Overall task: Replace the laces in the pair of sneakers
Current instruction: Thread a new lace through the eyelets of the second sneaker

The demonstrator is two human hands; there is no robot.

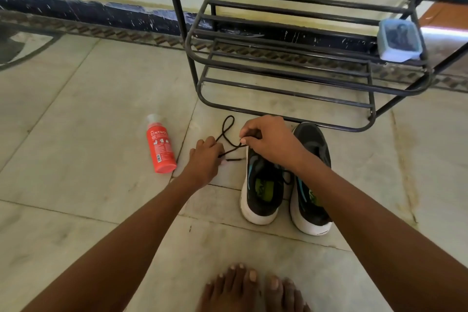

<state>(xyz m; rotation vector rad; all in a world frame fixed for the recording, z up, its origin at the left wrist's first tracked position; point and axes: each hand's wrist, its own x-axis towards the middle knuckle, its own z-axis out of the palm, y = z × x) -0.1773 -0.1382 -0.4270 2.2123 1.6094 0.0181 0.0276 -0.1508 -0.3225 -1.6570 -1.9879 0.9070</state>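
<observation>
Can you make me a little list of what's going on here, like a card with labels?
Place: pale tiled floor by a black metal shoe rack
Shoes: two black sneakers with white soles, side by side
Lace: thin black shoelace, looped on the floor
Left hand: pinches the lace
Right hand: pinches the lace over the left sneaker
Nearby: red bottle lying down; clear plastic box on the rack

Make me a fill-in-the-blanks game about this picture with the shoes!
1. Both hands hold a black ____.
2. The red bottle lies on the ____.
3. The two sneakers stand in front of a black metal ____.
4. The small plastic box sits on the ____.

Missing words: lace; floor; rack; rack
</observation>
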